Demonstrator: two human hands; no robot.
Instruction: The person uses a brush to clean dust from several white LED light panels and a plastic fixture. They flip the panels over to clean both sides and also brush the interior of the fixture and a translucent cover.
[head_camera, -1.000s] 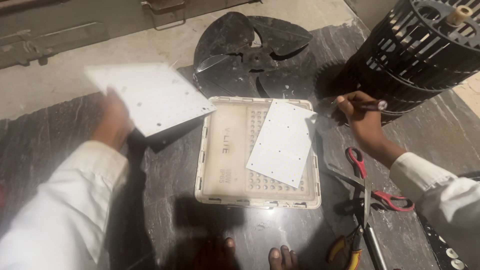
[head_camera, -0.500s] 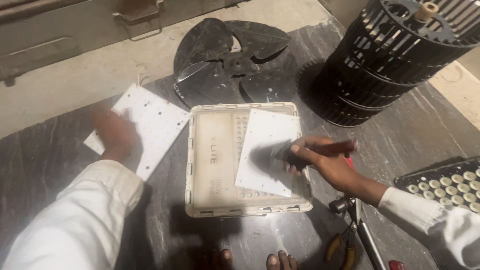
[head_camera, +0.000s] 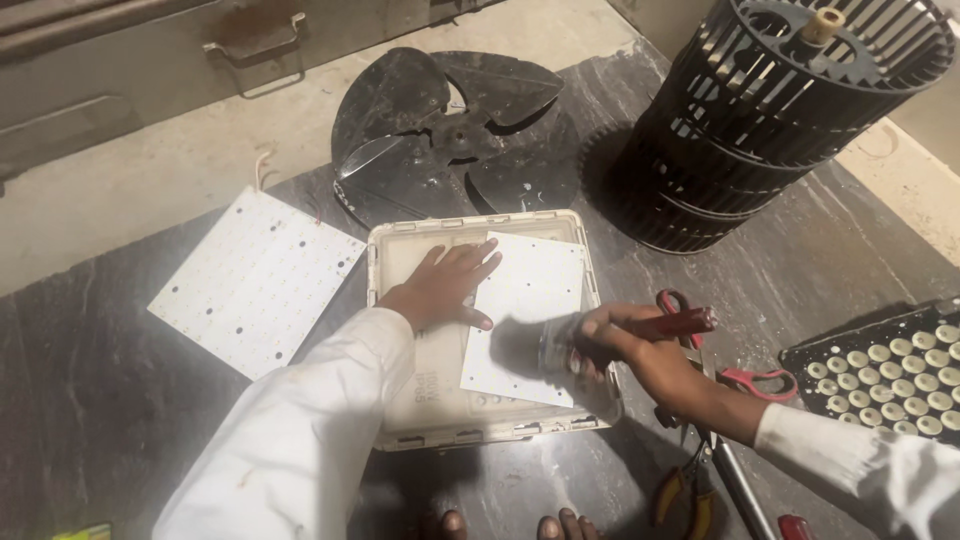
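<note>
Our left hand (head_camera: 440, 290) lies open, flat in the cream tray (head_camera: 400, 250); our right hand (head_camera: 625, 345) grips a red-handled tool (head_camera: 640, 328) over the white LED board (head_camera: 535, 300), mid-frame.

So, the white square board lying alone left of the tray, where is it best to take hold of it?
Probably by its near left corner, coming from the left. The white board lies flat on the dark mat, thin, dotted with small parts, so pinch a bare edge. Its right corner sits close to the tray.

No packages, signs or screens show; only faint embossed lettering sits on the cream housing (head_camera: 440, 385), near its front edge.
</note>
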